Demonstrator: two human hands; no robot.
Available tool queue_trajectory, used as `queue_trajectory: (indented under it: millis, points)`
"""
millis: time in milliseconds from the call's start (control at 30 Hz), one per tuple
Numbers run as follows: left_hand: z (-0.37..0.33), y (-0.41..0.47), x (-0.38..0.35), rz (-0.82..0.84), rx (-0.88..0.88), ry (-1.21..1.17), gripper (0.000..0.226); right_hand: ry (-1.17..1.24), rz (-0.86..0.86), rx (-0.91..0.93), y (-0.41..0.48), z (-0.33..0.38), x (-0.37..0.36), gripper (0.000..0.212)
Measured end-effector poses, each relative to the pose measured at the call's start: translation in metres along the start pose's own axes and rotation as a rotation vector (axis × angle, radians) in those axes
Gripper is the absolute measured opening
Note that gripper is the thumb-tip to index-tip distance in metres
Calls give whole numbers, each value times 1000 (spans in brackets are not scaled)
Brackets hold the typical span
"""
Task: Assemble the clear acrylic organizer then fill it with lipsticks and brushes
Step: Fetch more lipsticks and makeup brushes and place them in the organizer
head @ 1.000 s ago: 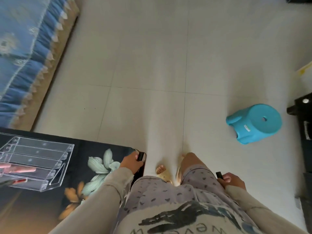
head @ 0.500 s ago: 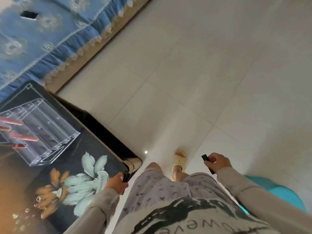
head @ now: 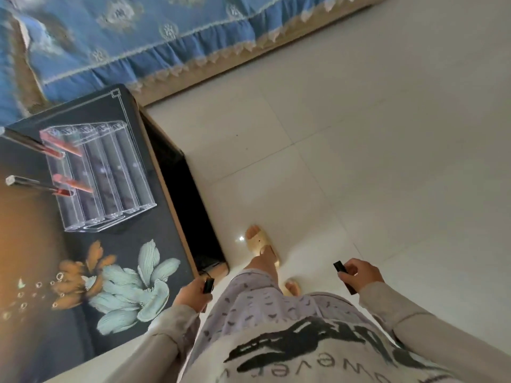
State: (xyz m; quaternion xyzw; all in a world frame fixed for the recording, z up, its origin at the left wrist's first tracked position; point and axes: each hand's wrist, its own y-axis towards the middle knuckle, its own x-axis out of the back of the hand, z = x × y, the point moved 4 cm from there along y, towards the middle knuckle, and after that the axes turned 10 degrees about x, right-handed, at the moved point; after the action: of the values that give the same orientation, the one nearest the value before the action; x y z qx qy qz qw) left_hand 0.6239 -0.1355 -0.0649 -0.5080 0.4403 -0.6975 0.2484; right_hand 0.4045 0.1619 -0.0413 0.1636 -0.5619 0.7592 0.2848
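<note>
From the head camera, a person stands on a pale tiled floor (head: 359, 134) beside a dark table (head: 132, 217) printed with flowers. The left hand (head: 190, 298) hangs at the table's near corner, its fingers curled shut around a small black tube (head: 208, 285), which may be a lipstick. The right hand (head: 360, 275) is out to the side over the floor, fingers closed around a longer black stick (head: 344, 276) whose two ends poke out of the fist. The clear organizer (head: 102, 172) sits on the table, well apart from both hands, with its long compartments side by side. Pink-tipped lipsticks (head: 62, 146) rest in its leftmost compartments, their dark handles sticking out over the table. A blue bedspread (head: 138, 37) lies beyond the table.
</note>
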Motion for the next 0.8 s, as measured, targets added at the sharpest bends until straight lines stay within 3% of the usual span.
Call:
queue_trajectory:
  millis: [300,467,700,800]
  points:
    - [-88,35,117,-59,-67,-189,32,-34,-46,14,74,84,59,24]
    - [-106,50,171,-89,-26,-460,20,-91,-36,78,112,136,86,22]
    - [-98,68,190,-88,151,-709,12,-204,69,234,187,231,125,25]
    - [-92,63,176,-43,309,-843,14,-322,138,332,221,285,143,11]
